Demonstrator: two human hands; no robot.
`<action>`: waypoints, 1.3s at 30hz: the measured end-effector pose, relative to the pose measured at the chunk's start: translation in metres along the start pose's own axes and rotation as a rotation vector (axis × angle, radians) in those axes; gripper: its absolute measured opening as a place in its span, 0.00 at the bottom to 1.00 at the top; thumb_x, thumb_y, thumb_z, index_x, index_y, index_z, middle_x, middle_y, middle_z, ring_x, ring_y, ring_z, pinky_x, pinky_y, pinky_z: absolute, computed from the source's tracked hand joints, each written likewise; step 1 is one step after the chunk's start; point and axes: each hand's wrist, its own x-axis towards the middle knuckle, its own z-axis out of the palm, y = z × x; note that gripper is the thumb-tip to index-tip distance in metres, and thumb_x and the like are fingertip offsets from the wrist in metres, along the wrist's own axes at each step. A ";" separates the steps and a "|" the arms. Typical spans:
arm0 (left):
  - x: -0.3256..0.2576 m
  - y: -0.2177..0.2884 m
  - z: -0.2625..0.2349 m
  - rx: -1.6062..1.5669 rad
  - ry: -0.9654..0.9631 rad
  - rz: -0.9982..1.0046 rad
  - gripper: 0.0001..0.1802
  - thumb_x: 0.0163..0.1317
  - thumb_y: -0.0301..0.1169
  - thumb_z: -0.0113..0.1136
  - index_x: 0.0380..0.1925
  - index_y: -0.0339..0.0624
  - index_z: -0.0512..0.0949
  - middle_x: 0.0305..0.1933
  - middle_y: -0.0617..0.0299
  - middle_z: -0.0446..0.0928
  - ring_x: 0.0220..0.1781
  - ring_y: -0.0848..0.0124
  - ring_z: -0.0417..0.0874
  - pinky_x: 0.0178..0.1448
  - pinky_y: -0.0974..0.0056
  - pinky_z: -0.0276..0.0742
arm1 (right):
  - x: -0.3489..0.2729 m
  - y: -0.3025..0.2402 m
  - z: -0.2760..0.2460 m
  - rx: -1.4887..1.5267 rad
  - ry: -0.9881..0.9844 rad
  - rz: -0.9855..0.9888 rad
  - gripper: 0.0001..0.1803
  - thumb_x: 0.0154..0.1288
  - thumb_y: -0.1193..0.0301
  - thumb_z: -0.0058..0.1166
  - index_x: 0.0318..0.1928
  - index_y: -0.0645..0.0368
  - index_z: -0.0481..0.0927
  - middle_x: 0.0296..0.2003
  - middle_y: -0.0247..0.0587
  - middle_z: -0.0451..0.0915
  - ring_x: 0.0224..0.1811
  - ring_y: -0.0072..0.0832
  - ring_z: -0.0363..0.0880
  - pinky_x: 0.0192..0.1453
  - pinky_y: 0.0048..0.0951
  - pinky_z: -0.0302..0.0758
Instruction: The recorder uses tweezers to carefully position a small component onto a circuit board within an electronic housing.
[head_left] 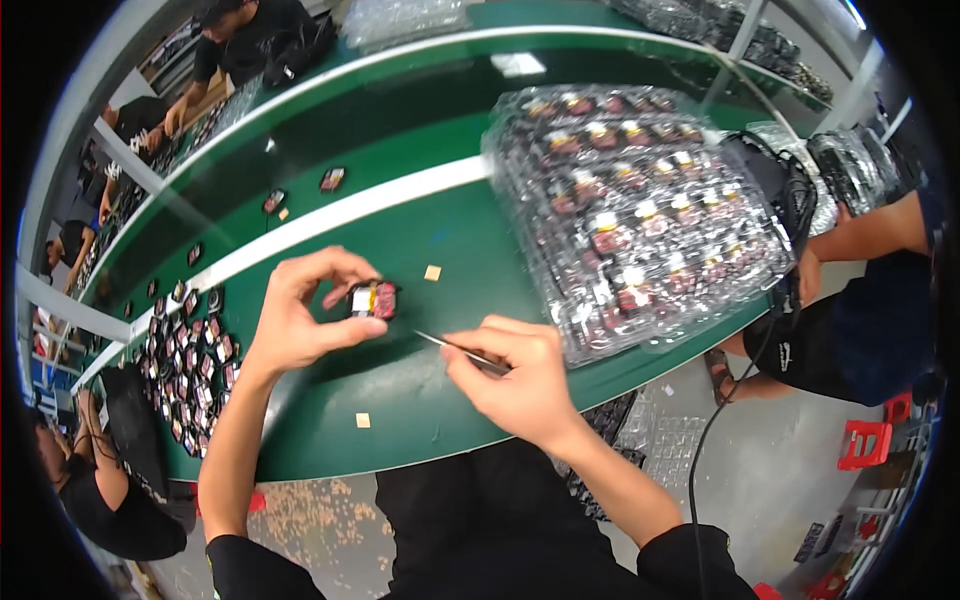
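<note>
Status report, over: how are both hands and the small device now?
Left hand holding small device. Right hand gripping thin pointed tool, not touching device. Pale square nearby, not between.

Clock centre: the part [375, 299] in the left hand [315, 312], over the bench [465, 240]. Tool [468, 355] in right hand [520, 375] at 4. On the bench: near tab [433, 272] at 2, second tab [363, 421] at 6, part-filled trays [575, 335] around 2–3, parts pile [187, 350] at 8.
</note>
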 end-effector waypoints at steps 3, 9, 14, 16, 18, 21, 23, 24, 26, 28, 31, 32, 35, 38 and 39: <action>0.067 0.052 0.024 0.115 -0.090 0.289 0.26 0.53 0.36 0.87 0.51 0.40 0.90 0.44 0.63 0.87 0.41 0.74 0.81 0.45 0.65 0.75 | -0.003 0.002 -0.003 -0.017 -0.004 0.006 0.08 0.67 0.78 0.70 0.45 0.69 0.92 0.28 0.42 0.85 0.24 0.27 0.82 0.30 0.31 0.76; 0.202 0.115 0.109 0.186 -0.243 0.703 0.25 0.63 0.42 0.82 0.55 0.40 0.91 0.51 0.58 0.85 0.52 0.61 0.84 0.58 0.57 0.80 | 0.001 0.004 0.003 -0.060 -0.014 -0.065 0.07 0.66 0.76 0.73 0.43 0.66 0.94 0.24 0.40 0.82 0.22 0.22 0.76 0.28 0.31 0.68; 0.244 0.101 0.139 0.323 -0.351 0.651 0.22 0.70 0.41 0.75 0.58 0.42 0.90 0.63 0.55 0.86 0.69 0.54 0.80 0.74 0.53 0.76 | 0.001 0.003 0.008 -0.077 0.000 -0.031 0.08 0.65 0.76 0.73 0.43 0.65 0.95 0.22 0.41 0.80 0.22 0.23 0.74 0.28 0.31 0.67; 0.236 0.095 0.136 0.319 -0.276 0.661 0.20 0.72 0.39 0.73 0.59 0.43 0.90 0.61 0.55 0.87 0.68 0.54 0.81 0.74 0.51 0.76 | -0.001 0.003 0.005 -0.083 0.007 -0.047 0.08 0.65 0.76 0.73 0.43 0.65 0.95 0.21 0.40 0.79 0.21 0.22 0.73 0.28 0.31 0.66; 0.227 0.080 0.116 0.319 -0.203 0.677 0.18 0.73 0.38 0.72 0.59 0.43 0.90 0.61 0.55 0.87 0.67 0.53 0.82 0.74 0.51 0.77 | -0.001 0.000 0.000 -0.134 -0.017 -0.022 0.07 0.67 0.76 0.71 0.43 0.67 0.94 0.25 0.45 0.84 0.22 0.29 0.80 0.29 0.34 0.72; 0.196 0.042 0.063 0.362 -0.042 0.627 0.13 0.74 0.31 0.69 0.55 0.43 0.90 0.58 0.54 0.87 0.65 0.54 0.84 0.74 0.50 0.78 | -0.001 0.001 0.001 -0.084 -0.043 -0.032 0.07 0.67 0.76 0.70 0.43 0.66 0.94 0.25 0.43 0.84 0.22 0.28 0.80 0.28 0.33 0.72; 0.177 0.007 0.020 0.416 -0.006 0.513 0.12 0.73 0.29 0.68 0.53 0.41 0.89 0.57 0.54 0.88 0.65 0.54 0.85 0.74 0.51 0.78 | -0.001 0.000 0.001 -0.058 -0.050 -0.024 0.07 0.67 0.76 0.71 0.43 0.66 0.94 0.25 0.43 0.85 0.22 0.27 0.80 0.28 0.32 0.73; 0.167 -0.014 0.000 0.492 0.013 0.404 0.13 0.73 0.30 0.68 0.54 0.41 0.89 0.59 0.55 0.87 0.66 0.53 0.85 0.75 0.51 0.77 | -0.001 0.001 -0.001 -0.072 -0.049 -0.029 0.07 0.68 0.77 0.71 0.43 0.66 0.94 0.26 0.42 0.85 0.22 0.27 0.80 0.28 0.32 0.73; 0.140 -0.054 -0.036 0.651 0.079 0.156 0.17 0.74 0.35 0.69 0.59 0.42 0.87 0.67 0.54 0.83 0.72 0.54 0.80 0.79 0.51 0.74 | -0.002 -0.003 0.000 -0.067 -0.059 -0.035 0.07 0.68 0.77 0.71 0.43 0.66 0.94 0.26 0.42 0.85 0.22 0.27 0.80 0.28 0.31 0.73; 0.118 -0.084 -0.061 0.746 0.050 0.069 0.20 0.75 0.40 0.70 0.61 0.42 0.86 0.67 0.54 0.82 0.74 0.54 0.78 0.79 0.52 0.73 | 0.000 -0.004 0.001 -0.086 -0.069 -0.040 0.07 0.68 0.77 0.71 0.44 0.66 0.94 0.26 0.42 0.85 0.22 0.26 0.80 0.27 0.31 0.73; 0.105 -0.104 -0.067 0.652 -0.002 0.032 0.24 0.74 0.44 0.71 0.63 0.44 0.85 0.67 0.54 0.82 0.73 0.53 0.80 0.78 0.51 0.74 | 0.001 -0.002 0.001 -0.091 -0.082 -0.032 0.07 0.68 0.77 0.71 0.44 0.67 0.94 0.26 0.42 0.84 0.22 0.26 0.80 0.27 0.31 0.72; 0.105 -0.109 -0.068 0.649 -0.003 0.024 0.24 0.74 0.44 0.71 0.63 0.44 0.85 0.67 0.54 0.82 0.73 0.53 0.80 0.78 0.51 0.74 | 0.002 -0.003 0.001 -0.101 -0.090 -0.021 0.07 0.68 0.77 0.71 0.44 0.67 0.94 0.26 0.42 0.84 0.22 0.26 0.79 0.27 0.31 0.72; 0.114 -0.105 -0.060 0.667 0.035 0.010 0.25 0.74 0.44 0.71 0.66 0.46 0.84 0.68 0.54 0.82 0.70 0.54 0.82 0.74 0.50 0.78 | 0.003 -0.005 0.002 -0.111 -0.099 -0.022 0.08 0.68 0.77 0.71 0.45 0.68 0.94 0.25 0.41 0.84 0.21 0.24 0.78 0.26 0.29 0.71; 0.127 -0.110 -0.045 0.668 0.106 0.117 0.25 0.74 0.42 0.71 0.66 0.45 0.83 0.65 0.56 0.83 0.69 0.55 0.82 0.73 0.51 0.78 | 0.004 -0.006 0.004 -0.130 -0.105 -0.032 0.08 0.67 0.78 0.72 0.45 0.68 0.93 0.25 0.41 0.84 0.21 0.23 0.78 0.26 0.28 0.70; 0.132 -0.112 -0.041 0.686 0.074 0.140 0.24 0.74 0.39 0.71 0.65 0.44 0.83 0.62 0.56 0.84 0.67 0.56 0.81 0.73 0.51 0.78 | 0.003 -0.007 0.004 -0.140 -0.101 -0.030 0.08 0.67 0.78 0.72 0.45 0.69 0.93 0.25 0.41 0.84 0.21 0.22 0.78 0.25 0.28 0.69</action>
